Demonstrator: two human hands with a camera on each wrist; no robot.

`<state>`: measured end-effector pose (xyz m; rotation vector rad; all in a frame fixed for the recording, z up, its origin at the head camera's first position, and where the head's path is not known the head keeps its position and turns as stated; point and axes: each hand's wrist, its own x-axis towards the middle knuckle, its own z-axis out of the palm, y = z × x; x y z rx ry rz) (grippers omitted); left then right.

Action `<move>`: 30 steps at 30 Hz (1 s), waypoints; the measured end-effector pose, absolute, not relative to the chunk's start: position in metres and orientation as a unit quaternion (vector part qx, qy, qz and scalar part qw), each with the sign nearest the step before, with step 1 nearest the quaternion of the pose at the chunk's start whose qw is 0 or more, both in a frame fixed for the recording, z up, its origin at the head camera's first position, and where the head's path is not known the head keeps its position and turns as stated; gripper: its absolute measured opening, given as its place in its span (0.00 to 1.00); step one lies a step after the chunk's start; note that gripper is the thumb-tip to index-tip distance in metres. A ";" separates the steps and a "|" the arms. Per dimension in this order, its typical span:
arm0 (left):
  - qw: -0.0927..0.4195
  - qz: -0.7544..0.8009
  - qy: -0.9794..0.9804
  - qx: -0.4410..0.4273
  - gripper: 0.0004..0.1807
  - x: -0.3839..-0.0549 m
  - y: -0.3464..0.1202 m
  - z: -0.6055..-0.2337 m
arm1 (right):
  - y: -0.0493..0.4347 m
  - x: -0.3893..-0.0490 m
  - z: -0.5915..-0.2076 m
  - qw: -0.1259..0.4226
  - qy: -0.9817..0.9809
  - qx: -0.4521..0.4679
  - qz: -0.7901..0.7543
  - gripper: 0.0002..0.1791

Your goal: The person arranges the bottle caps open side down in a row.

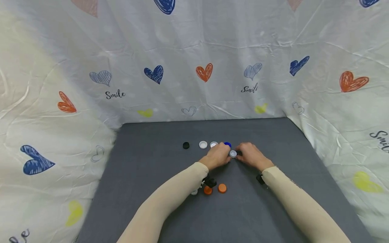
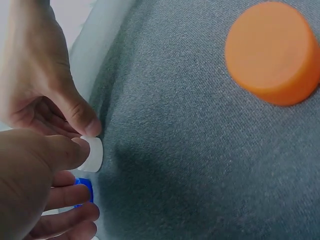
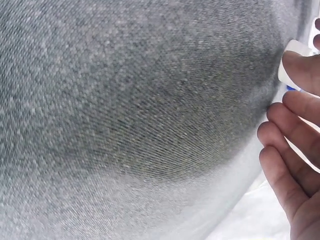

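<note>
In the head view, eight round caps are counted on the grey bench (image 1: 240, 219). The first of four white caps (image 1: 233, 154) is held between the left hand (image 1: 216, 156) and the right hand (image 1: 251, 154); each grip is clamped on its edge. From it, the single blue cap (image 1: 227, 144) is seen at eleven o'clock and the second white cap (image 1: 213, 144) at ten, both partly covered by the left hand. The third white cap (image 1: 203, 144) is placed between nine and ten, the single black cap (image 1: 186, 145) at nine. Two orange caps are found near seven: one orange cap (image 1: 222, 188) and the other orange cap (image 1: 208, 191). The fourth white cap (image 1: 194, 193) is half hidden by the left sleeve (image 1: 170, 194).

In the left wrist view, the held cap is touched by the left thumb (image 2: 70, 151) and the right thumb (image 2: 82, 119). One orange cap is shown at two o'clock from it, the blue cap at six.

In the right wrist view, the held cap is partly covered by the right thumb; a blue sliver is glimpsed at six o'clock.
</note>
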<state>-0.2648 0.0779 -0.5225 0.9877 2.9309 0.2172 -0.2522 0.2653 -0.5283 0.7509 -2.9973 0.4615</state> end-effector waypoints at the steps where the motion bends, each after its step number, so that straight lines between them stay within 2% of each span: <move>1: 0.021 0.073 0.945 0.317 0.11 -0.265 0.079 -0.524 | 0.265 -0.252 -0.529 0.009 -0.960 0.239 0.148 0.13; 15: 0.024 0.081 0.950 0.299 0.08 -0.269 0.084 -0.537 | 0.261 -0.247 -0.535 0.017 -0.958 0.250 0.141 0.11; 25: -0.001 0.106 0.940 0.325 0.12 -0.270 0.071 -0.541 | 0.256 -0.244 -0.535 0.035 -0.949 0.270 0.157 0.10; 30: -0.025 0.122 0.930 0.345 0.07 -0.266 0.059 -0.537 | 0.252 -0.240 -0.528 0.050 -0.947 0.279 0.153 0.10</move>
